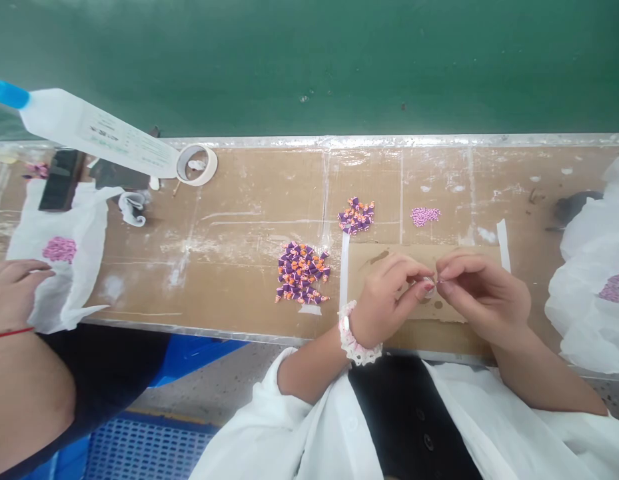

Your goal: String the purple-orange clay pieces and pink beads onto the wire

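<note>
My left hand (389,297) and my right hand (482,290) meet over a cardboard sheet (369,260) taped to the bench. Both are pinched together on a tiny pinkish piece (429,287) between the fingertips; I cannot make out what it is. A frilly white band sits on my left wrist. Left of my hands lies a large heap of small purple and orange pieces (302,272). A smaller heap of the same pieces (356,215) lies farther back, with a little pile of pink beads (425,215) to its right.
A co-worker's hand (14,290) rests at the far left on a white plastic bag (74,253) holding pink beads. A tape roll (196,164), a white glue bottle (89,127) and a dark block (59,180) lie at the back left. Another white bag (589,293) sits on the right.
</note>
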Available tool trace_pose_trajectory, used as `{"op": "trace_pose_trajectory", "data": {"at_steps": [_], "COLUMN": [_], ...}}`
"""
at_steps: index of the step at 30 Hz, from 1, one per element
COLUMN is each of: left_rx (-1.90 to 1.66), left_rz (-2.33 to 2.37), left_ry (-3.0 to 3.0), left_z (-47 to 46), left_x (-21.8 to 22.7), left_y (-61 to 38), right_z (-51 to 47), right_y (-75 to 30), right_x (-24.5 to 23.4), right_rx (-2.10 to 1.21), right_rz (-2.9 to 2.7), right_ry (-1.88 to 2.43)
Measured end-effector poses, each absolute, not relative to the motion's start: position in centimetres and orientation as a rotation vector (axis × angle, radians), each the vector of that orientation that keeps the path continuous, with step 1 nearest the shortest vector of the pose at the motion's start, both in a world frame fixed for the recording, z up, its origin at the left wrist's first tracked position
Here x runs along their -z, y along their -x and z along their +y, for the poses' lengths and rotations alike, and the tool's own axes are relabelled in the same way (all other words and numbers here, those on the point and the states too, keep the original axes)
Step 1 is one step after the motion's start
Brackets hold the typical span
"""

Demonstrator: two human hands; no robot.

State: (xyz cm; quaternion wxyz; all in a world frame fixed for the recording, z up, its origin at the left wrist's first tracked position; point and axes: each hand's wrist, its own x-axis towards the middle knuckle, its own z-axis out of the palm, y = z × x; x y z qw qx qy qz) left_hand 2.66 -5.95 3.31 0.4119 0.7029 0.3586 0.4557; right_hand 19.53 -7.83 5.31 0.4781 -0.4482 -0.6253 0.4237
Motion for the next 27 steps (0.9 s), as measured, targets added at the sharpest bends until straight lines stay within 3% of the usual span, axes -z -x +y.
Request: {"op": "trace_pose_trajectory", "data": {"at_steps": [10,17,20,23,27], "left_rx": [-1.149,-1.075,-0.938,-0.729,-0.145], "left_rz": [0.895,0.817,0.966,1.399,1.857], "left_ry": [-1.897,-2.064,-2.160,-2.279,-2.379], "left_z": [-5.8,-5.6,-6.1,-6.8,-7.7], "left_x": [-3.4,-3.4,-3.5,-3.4,-2.8], "left_y": [-2.8,-2.2,-0.7,2.2,6.0], "right_z": [-7.7,-7.7,-7.7,-7.7,-7.6], "right_y": [-20.2,-20.2,-20.2,-20.5,-21.2], "right_x": [-5.4,-5.6,-5.5,-5.5,-5.5], "right_rx": [-0.947,-1.060,-1.003,-0.856,-0.670], "right_rz": [-1.739,-1.750,-1.762,-1.821,-1.991], "right_ry": [1.112,1.081,1.092,1.140,1.275]}}
